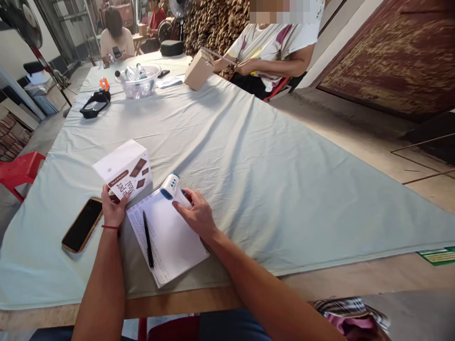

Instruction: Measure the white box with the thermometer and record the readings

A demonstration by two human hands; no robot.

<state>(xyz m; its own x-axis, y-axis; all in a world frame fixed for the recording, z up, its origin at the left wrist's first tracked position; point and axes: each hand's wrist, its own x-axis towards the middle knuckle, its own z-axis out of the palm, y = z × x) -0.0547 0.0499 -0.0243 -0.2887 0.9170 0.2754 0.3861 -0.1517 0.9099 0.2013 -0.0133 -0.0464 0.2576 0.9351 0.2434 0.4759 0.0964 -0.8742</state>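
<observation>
White thermometer [172, 186] fills my right hand [199, 214]; my left hand [113, 212] grips a box [130, 163], phone [83, 226] beside those fingers.

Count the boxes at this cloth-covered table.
2: the white box in the left hand; the brown box near the person in the patterned shirt. Others may be hidden.

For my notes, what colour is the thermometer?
The thermometer is white and blue, clearest in the head view.
</observation>
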